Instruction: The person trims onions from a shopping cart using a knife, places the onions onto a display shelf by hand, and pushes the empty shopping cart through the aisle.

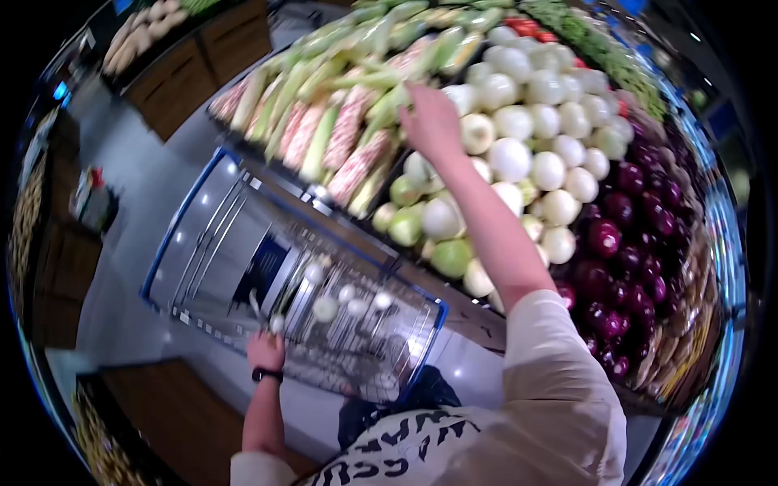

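My right hand (429, 117) reaches over the display to the edge of the corn pile, its fingers closed around the green husk of an ear of corn (395, 104). Close beside that hand lie white onions (510, 158). Low on the left, my left hand (266, 350), with a dark band on the wrist, is closed at the near side of the shopping cart (182, 235). A pale slim thing and a small white round thing show just beyond its fingers; what it grips is unclear. Several white onions (326, 309) lie inside the cart.
Red onions (620, 211) fill the display's right part, with brownish produce (689, 312) along its outer edge. Partly husked corn (312, 134) with pinkish kernels fills the left side. Wooden bins (182, 77) stand across the aisle, and another wooden stand (162, 409) is at lower left.
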Demonstrator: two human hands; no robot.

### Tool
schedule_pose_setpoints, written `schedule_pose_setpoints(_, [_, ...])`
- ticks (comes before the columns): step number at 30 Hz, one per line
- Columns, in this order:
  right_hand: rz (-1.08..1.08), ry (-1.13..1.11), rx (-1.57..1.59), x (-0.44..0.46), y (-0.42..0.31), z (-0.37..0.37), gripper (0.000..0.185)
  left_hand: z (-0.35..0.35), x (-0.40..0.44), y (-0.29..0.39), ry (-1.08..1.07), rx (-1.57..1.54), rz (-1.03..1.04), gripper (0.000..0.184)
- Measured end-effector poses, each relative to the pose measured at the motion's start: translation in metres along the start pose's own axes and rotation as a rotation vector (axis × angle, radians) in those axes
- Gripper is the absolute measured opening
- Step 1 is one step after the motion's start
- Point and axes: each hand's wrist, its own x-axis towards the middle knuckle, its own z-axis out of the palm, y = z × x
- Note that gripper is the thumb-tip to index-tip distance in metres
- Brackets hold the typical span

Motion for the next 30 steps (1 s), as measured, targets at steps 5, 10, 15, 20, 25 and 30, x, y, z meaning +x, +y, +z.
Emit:
schedule_pose_setpoints(5, [-0.034,-0.526,0.706,-0.18,-0.161,0.059,0.02,-0.012,0.002,0.004,0.039,-0.035,-0.03,0.038])
schedule_pose_setpoints(10, [-0.274,-1.26,0.392,-0.346,-0.232,0.201,0.024,-0.019,0.004,0.007,0.038,-0.049,-0.033,0.034])
schedule_pose_setpoints(15, [0.01,-1.237,0.071,-0.459,-0.255,0.338,0.051,-0.014,0.005,0.004,0.046,-0.052,0.002,0.035])
schedule_pose_setpoints(20, [0.046,-1.399,-0.092,-0.457,-0.258,0.359,0.058,-0.009,0.007,-0.001,0.072,-0.042,0.056,0.025])
schedule_pose_setpoints(25, [0.691,-1.336,0.392,-0.433,-0.229,0.311,0.097,-0.012,0.004,0.001,0.071,-0.047,0.062,0.027])
schedule_pose_setpoints(30, [1.533,-0.921,1.742,-0.398,-0.189,0.173,0.07,-0.007,0.002,-0.003,0.05,-0.037,0.054,0.033])
